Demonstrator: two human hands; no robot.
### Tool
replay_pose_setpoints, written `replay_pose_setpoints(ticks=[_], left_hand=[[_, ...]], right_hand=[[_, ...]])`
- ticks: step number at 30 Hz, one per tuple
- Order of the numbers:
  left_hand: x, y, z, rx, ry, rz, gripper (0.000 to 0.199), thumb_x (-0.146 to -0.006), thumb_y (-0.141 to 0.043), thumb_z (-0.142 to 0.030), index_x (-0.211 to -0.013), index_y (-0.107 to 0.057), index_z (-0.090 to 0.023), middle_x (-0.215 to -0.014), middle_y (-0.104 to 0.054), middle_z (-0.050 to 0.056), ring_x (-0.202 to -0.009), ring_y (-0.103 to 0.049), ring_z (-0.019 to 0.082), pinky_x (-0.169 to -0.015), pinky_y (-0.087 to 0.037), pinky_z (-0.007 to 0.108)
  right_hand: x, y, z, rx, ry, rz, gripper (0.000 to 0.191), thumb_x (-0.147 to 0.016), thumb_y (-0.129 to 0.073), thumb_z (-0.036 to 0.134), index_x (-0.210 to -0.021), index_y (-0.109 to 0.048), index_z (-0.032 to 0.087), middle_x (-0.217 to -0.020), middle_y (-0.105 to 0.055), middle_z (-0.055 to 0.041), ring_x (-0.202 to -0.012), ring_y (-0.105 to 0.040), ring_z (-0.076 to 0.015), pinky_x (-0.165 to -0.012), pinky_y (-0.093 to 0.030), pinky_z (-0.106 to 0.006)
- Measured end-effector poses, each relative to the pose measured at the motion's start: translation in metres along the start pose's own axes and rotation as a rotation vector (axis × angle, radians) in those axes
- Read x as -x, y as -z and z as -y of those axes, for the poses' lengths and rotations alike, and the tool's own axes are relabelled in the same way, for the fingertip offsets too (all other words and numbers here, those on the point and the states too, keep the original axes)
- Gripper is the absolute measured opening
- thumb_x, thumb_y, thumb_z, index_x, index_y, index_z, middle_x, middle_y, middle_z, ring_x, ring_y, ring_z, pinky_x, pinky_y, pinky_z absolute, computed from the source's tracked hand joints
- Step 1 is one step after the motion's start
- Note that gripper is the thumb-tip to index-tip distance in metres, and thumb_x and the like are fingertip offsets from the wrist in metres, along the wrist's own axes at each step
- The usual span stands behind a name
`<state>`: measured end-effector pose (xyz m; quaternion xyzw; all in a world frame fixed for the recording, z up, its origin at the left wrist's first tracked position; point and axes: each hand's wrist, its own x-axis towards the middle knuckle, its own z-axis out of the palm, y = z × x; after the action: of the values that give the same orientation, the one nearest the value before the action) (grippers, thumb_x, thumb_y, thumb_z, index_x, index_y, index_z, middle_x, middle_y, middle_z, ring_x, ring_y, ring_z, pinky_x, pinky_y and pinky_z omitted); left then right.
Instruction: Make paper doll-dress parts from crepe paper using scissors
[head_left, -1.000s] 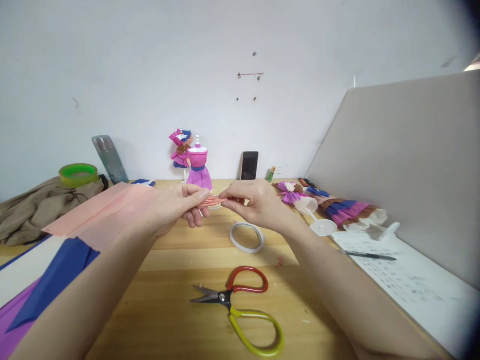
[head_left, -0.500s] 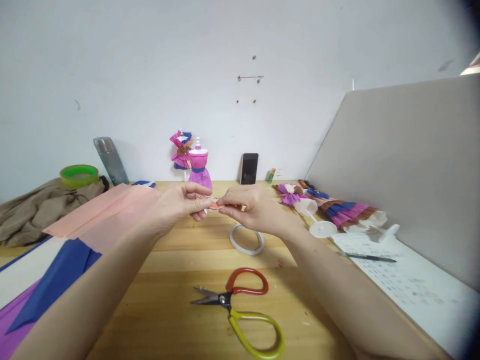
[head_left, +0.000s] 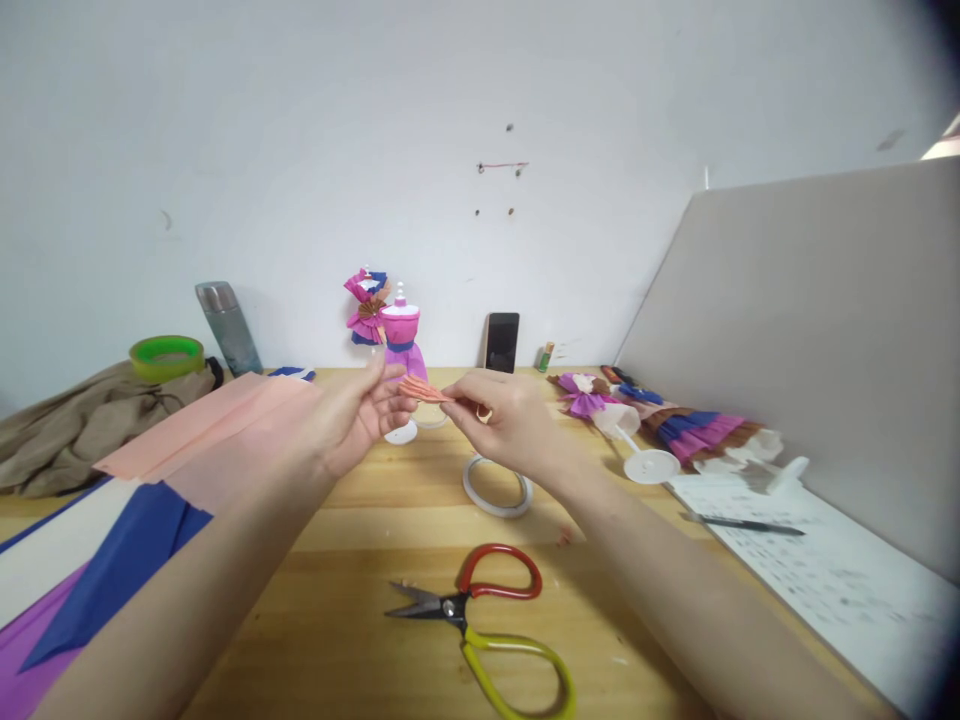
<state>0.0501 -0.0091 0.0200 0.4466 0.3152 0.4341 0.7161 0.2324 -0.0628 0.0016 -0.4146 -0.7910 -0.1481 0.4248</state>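
A small pleated piece of peach crepe paper (head_left: 421,390) is pinched at its right end between the thumb and fingers of my right hand (head_left: 506,415). Its folds fan out slightly toward the left. My left hand (head_left: 367,410) is beside the paper's left end, palm turned inward, thumb and fingers apart. Just behind the hands stands a mini dress form (head_left: 402,330) in a pink and purple paper dress with a blue waistband. A roll of white tape (head_left: 497,486) lies on the table below my right hand. Nearer to me are scissors (head_left: 480,610) with one red and one yellow handle, blades partly apart.
Peach paper sheets (head_left: 202,420) and blue paper (head_left: 120,570) lie at left, near a brown cloth (head_left: 82,425), green tape (head_left: 166,357) and a bottle (head_left: 229,325). A phone (head_left: 502,342) leans on the wall. Right are a paper-dressed form (head_left: 697,435), a pen (head_left: 750,524) and a written sheet (head_left: 817,590).
My left hand has let go of the peach paper, and its fingers have spread. The pleated piece now shows in my right hand's pinch. The whole view has shifted slightly.
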Motion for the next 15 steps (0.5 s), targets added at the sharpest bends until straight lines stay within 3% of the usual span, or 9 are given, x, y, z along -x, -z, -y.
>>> replay_pose_setpoints(ticks=[4, 6, 10, 12, 15], left_hand=[[0.004, -0.005, 0.016, 0.127, 0.046, 0.074, 0.022, -0.089, -0.061, -0.03, -0.087, -0.066, -0.009, -0.079, -0.067, 0.006, -0.058, -0.06, 0.008, -0.052, -0.05, 0.016], [0.007, -0.006, 0.025, 0.099, 0.013, 0.126, 0.017, -0.08, -0.071, -0.026, -0.082, -0.067, -0.01, -0.074, -0.065, 0.003, -0.056, -0.058, 0.006, -0.05, -0.047, 0.014], [0.008, -0.003, 0.034, -0.001, -0.064, 0.127, 0.025, -0.066, -0.083, -0.029, -0.071, -0.066, -0.01, -0.066, -0.06, 0.0, -0.053, -0.052, 0.004, -0.048, -0.041, 0.014], [0.007, -0.001, 0.033, -0.06, -0.089, 0.108, 0.029, -0.064, -0.083, -0.033, -0.07, -0.066, -0.011, -0.066, -0.06, 0.001, -0.055, -0.051, 0.005, -0.049, -0.04, 0.015], [0.005, 0.0, 0.026, -0.205, -0.13, 0.093, 0.029, -0.065, -0.08, -0.036, -0.073, -0.066, -0.012, -0.068, -0.062, 0.001, -0.059, -0.053, 0.007, -0.05, -0.039, 0.016]], right_hand=[[0.005, -0.013, 0.003, 0.075, -0.039, -0.072, 0.021, -0.09, -0.05, 0.02, -0.075, -0.064, 0.014, -0.064, -0.062, -0.0038, -0.055, -0.052, -0.0115, -0.054, -0.036, -0.023], [0.007, -0.018, 0.003, 0.076, -0.015, -0.039, 0.021, -0.09, -0.049, 0.019, -0.077, -0.065, 0.014, -0.067, -0.064, -0.0048, -0.057, -0.054, -0.0121, -0.055, -0.038, -0.023], [0.006, -0.016, 0.005, -0.004, 0.0, 0.088, 0.018, -0.089, -0.051, 0.02, -0.085, -0.067, 0.014, -0.076, -0.068, -0.0067, -0.063, -0.058, -0.0132, -0.058, -0.04, -0.024], [0.004, -0.01, 0.007, -0.08, -0.055, 0.133, 0.015, -0.085, -0.056, 0.021, -0.086, -0.068, 0.014, -0.077, -0.069, -0.0061, -0.061, -0.058, -0.0128, -0.057, -0.041, -0.024], [-0.001, -0.002, 0.008, -0.235, -0.228, 0.093, 0.015, -0.082, -0.06, 0.026, -0.082, -0.07, 0.015, -0.067, -0.066, -0.0026, -0.054, -0.054, -0.0109, -0.054, -0.04, -0.024]])
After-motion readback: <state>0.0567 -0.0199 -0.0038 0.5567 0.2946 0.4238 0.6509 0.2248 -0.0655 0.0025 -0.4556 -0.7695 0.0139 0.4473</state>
